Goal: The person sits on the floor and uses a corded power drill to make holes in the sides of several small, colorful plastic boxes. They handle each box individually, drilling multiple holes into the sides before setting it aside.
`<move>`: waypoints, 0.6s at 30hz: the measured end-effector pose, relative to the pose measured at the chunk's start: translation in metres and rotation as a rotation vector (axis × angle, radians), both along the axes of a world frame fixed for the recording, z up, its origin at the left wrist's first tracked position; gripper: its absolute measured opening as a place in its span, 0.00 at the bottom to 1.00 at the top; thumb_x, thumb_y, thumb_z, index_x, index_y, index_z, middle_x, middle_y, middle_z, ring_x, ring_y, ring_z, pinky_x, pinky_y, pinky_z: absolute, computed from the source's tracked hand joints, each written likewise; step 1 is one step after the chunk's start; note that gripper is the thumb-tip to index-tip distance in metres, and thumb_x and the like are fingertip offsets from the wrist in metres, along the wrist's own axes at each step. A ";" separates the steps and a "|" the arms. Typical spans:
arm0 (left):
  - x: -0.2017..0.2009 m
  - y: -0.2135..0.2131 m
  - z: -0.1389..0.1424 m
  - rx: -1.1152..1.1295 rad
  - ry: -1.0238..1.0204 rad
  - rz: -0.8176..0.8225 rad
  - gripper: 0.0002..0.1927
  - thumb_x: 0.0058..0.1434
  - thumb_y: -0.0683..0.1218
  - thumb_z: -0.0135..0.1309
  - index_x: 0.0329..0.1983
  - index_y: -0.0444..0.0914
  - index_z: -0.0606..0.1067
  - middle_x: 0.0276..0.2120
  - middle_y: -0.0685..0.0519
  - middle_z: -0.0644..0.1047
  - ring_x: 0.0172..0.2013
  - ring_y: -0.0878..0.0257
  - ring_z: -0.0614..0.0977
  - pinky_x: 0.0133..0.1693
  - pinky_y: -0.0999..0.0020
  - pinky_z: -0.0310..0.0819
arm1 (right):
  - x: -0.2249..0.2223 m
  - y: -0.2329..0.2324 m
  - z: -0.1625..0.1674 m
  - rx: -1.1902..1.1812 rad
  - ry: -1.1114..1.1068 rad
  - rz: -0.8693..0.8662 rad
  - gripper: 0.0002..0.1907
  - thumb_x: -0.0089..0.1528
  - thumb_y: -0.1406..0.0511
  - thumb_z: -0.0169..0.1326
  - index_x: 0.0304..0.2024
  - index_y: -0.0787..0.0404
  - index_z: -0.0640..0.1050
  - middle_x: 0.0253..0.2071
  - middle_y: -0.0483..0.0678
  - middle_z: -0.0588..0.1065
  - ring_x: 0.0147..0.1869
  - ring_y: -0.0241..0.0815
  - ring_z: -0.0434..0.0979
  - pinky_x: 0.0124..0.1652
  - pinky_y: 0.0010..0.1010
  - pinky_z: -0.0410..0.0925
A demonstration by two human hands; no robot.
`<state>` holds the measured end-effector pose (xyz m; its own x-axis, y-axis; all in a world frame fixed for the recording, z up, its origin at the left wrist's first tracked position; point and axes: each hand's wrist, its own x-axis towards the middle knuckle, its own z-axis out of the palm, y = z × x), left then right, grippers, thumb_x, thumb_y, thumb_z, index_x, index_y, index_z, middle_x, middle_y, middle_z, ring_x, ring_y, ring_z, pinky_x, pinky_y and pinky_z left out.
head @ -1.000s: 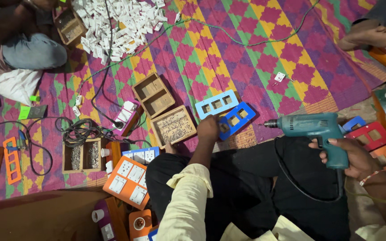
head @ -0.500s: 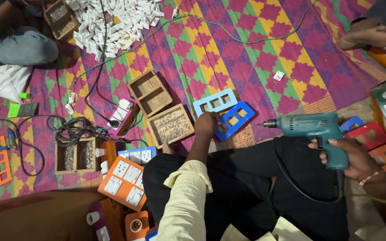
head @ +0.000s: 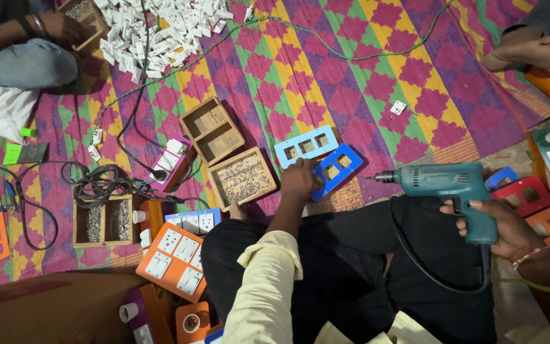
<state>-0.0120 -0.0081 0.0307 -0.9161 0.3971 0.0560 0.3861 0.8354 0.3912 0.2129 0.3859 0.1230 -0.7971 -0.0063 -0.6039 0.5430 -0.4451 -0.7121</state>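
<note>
My left hand (head: pixel 297 180) reaches out over my black-trousered knee and rests on the edge of a dark blue switch plate frame (head: pixel 337 171) lying on the patterned mat. A light blue frame (head: pixel 305 146) lies just beyond it. My right hand (head: pixel 501 229) grips the handle of a teal electric drill (head: pixel 447 185), its bit pointing left toward the blue frames. The drill's black cord loops down across my lap.
A wooden tray of small screws (head: pixel 242 178) sits left of my left hand, with an empty wooden tray (head: pixel 211 129) behind it. Orange switch boards (head: pixel 173 258), a power strip (head: pixel 170 159) and tangled cables lie at left. White switch parts (head: pixel 160 25) are heaped at the top. Other people sit at both upper corners.
The view has shifted slightly. My left hand stays on the dark blue frame, and my right hand holds the drill in the same place.
</note>
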 end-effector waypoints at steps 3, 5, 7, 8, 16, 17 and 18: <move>0.004 0.004 -0.001 -0.038 0.110 0.018 0.11 0.63 0.48 0.45 0.43 0.41 0.75 0.38 0.47 0.78 0.40 0.47 0.80 0.45 0.45 0.71 | 0.000 0.001 0.000 -0.006 0.000 0.004 0.30 0.64 0.59 0.52 0.64 0.71 0.67 0.54 0.64 0.77 0.38 0.40 0.79 0.35 0.35 0.75; 0.006 0.007 0.000 -0.137 0.139 0.008 0.12 0.63 0.49 0.45 0.42 0.39 0.75 0.37 0.47 0.77 0.40 0.48 0.78 0.43 0.46 0.69 | 0.001 0.001 0.000 0.000 -0.004 0.002 0.30 0.64 0.59 0.51 0.64 0.72 0.67 0.54 0.64 0.77 0.38 0.40 0.79 0.35 0.35 0.75; 0.007 0.010 0.001 -0.185 0.174 -0.010 0.12 0.61 0.49 0.46 0.40 0.39 0.75 0.36 0.47 0.77 0.40 0.49 0.77 0.42 0.47 0.68 | 0.001 0.002 -0.001 0.012 -0.003 -0.007 0.30 0.65 0.59 0.51 0.64 0.72 0.67 0.55 0.64 0.77 0.38 0.40 0.78 0.35 0.35 0.74; 0.006 0.010 0.002 -0.208 0.193 -0.018 0.12 0.60 0.50 0.46 0.40 0.39 0.75 0.36 0.47 0.77 0.40 0.49 0.77 0.42 0.48 0.68 | 0.001 0.002 -0.002 0.012 -0.002 -0.004 0.30 0.65 0.59 0.51 0.64 0.73 0.67 0.55 0.64 0.77 0.38 0.40 0.78 0.35 0.35 0.74; 0.007 0.011 -0.004 -0.247 0.127 -0.013 0.13 0.62 0.52 0.47 0.39 0.39 0.74 0.35 0.47 0.76 0.39 0.50 0.77 0.42 0.49 0.67 | 0.002 0.006 -0.009 -0.006 0.021 0.001 0.30 0.65 0.60 0.51 0.65 0.72 0.66 0.54 0.67 0.76 0.38 0.41 0.79 0.35 0.36 0.74; 0.007 0.011 -0.005 -0.249 0.130 -0.023 0.14 0.61 0.52 0.47 0.39 0.38 0.74 0.34 0.47 0.77 0.39 0.50 0.77 0.42 0.49 0.67 | 0.002 0.007 -0.010 0.000 0.013 -0.001 0.30 0.65 0.60 0.51 0.65 0.72 0.66 0.54 0.66 0.76 0.38 0.40 0.79 0.35 0.36 0.75; 0.006 0.011 -0.006 -0.235 0.149 -0.024 0.13 0.61 0.52 0.47 0.39 0.39 0.75 0.34 0.47 0.77 0.38 0.50 0.77 0.41 0.49 0.67 | 0.003 0.008 -0.011 0.007 0.006 -0.003 0.30 0.65 0.60 0.51 0.65 0.73 0.66 0.54 0.66 0.76 0.38 0.40 0.79 0.35 0.36 0.75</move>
<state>-0.0058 0.0033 0.0244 -0.8947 0.4367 0.0938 0.4457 0.8863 0.1254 0.2158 0.3935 0.1125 -0.8007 0.0003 -0.5991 0.5372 -0.4422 -0.7182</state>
